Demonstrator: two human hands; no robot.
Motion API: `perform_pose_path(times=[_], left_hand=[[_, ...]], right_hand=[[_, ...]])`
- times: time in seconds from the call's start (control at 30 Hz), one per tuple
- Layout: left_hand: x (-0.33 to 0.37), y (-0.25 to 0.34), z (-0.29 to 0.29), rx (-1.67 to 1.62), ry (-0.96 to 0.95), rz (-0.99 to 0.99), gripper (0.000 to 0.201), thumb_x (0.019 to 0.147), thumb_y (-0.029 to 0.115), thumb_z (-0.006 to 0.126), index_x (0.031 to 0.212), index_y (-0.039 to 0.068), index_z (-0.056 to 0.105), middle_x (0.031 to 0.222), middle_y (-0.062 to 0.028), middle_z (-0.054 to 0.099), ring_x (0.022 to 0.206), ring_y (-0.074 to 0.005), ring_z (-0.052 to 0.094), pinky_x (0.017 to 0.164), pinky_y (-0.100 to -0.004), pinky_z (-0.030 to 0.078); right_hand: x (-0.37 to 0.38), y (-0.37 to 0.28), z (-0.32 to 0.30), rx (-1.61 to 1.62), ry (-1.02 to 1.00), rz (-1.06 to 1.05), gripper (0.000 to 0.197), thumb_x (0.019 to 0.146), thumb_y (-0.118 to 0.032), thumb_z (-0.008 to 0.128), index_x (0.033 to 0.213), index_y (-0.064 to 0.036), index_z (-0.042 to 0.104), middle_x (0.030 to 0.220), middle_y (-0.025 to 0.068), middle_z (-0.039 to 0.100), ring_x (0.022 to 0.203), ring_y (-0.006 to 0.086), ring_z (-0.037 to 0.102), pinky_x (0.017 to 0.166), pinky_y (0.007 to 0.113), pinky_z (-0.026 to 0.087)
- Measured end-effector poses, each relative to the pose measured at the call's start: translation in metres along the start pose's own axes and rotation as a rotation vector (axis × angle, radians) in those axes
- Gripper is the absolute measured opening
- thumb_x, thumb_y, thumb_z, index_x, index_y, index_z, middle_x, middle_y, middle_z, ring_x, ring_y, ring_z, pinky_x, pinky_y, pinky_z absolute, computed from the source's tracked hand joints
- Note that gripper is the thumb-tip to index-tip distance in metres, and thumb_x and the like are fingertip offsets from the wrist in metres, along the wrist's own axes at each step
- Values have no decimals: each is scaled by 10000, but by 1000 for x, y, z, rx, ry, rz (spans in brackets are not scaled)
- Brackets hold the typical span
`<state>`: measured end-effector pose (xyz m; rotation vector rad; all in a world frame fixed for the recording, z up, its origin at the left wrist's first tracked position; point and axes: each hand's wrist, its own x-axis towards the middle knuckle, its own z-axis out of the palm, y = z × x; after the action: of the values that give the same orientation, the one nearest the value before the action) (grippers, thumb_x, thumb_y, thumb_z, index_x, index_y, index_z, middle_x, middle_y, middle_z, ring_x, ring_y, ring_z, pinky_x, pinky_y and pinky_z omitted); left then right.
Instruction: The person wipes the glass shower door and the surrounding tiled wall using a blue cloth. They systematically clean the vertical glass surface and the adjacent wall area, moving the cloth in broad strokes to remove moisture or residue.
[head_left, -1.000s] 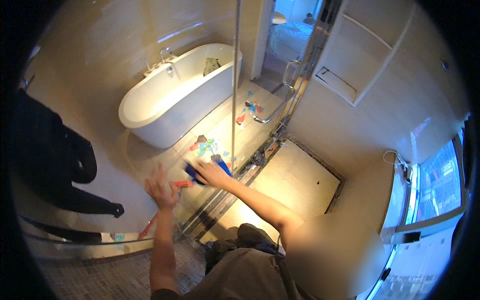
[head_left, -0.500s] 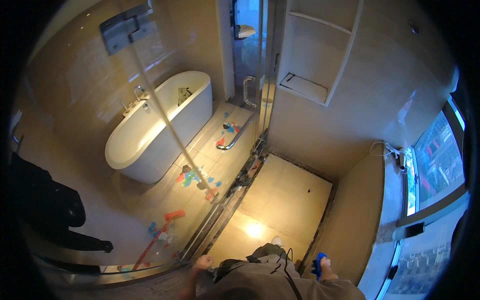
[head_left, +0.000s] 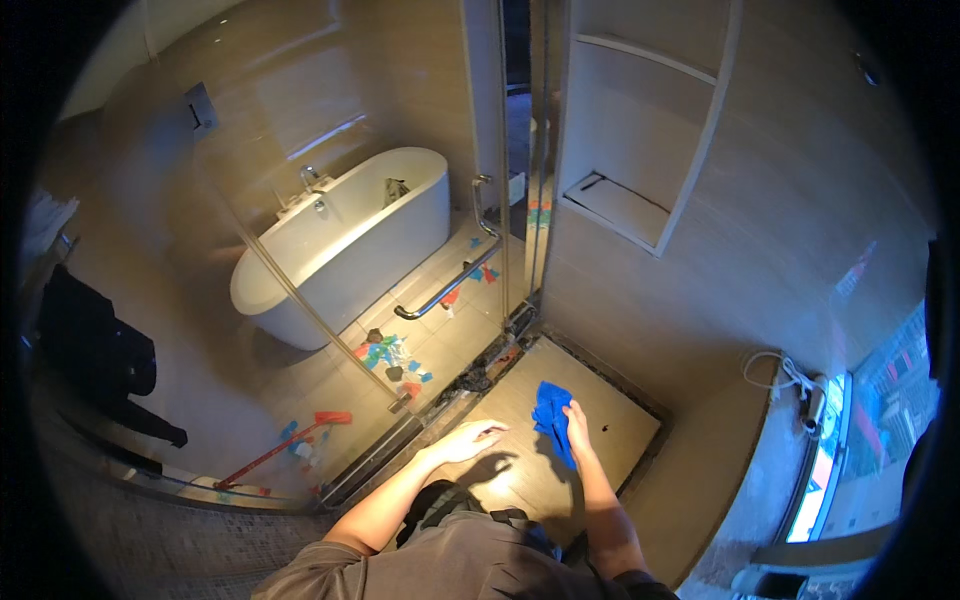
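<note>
A bright blue cloth (head_left: 551,412) hangs bunched from my right hand (head_left: 577,430), whose fingers are closed on its edge. It is held out over the pale shower floor (head_left: 625,400). To its left, my left hand (head_left: 472,441) reaches forward with loosely curved, parted fingers and holds nothing. A small gap separates that hand from the cloth, and its shadow falls on the lit floor below.
A glass panel with a chrome bar (head_left: 448,288) stands left of me, above a dark stone kerb (head_left: 478,378). Beyond are a white bathtub (head_left: 345,270), coloured scraps (head_left: 385,350) and a red long-handled tool (head_left: 270,458). A wall niche (head_left: 640,130) is ahead, a window (head_left: 885,410) right.
My right hand has brought the blue cloth from low at my right side forward and inward. My left hand has risen from beside my body out to the front. The view has shifted.
</note>
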<state>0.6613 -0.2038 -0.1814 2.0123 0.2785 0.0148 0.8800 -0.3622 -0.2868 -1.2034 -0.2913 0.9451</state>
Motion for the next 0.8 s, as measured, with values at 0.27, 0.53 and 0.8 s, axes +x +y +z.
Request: perform_pose_path(times=[0.27,0.53,0.8], left_hand=[[-157,-210,30,184,-159,-879,410,882,397,504,1124,92,630,1125,-157,644,1086,-317,584,949,-383,435],[-5,-216,1,-256,248,-192,455,931,335,526,1276,38,549,1210,-125,605,1150,-221,537,999,-321,389],[135,-59,-155,-785,671,-53,667,983,366,473,1481,57,157,1465,-131,342,1315,-228,372,1082,-375,308]], right_hand=[[21,130,-77,408,-404,147,515,897,-452,395,1240,-75,472,1155,182,577,1027,357,567,832,568,490],[143,18,54,110,-204,574,465,979,-423,346,1262,-98,521,1135,85,605,1006,273,574,836,508,476],[209,-90,244,-179,-388,109,482,967,-216,410,1413,-57,322,1279,109,464,1205,192,424,1036,328,309]])
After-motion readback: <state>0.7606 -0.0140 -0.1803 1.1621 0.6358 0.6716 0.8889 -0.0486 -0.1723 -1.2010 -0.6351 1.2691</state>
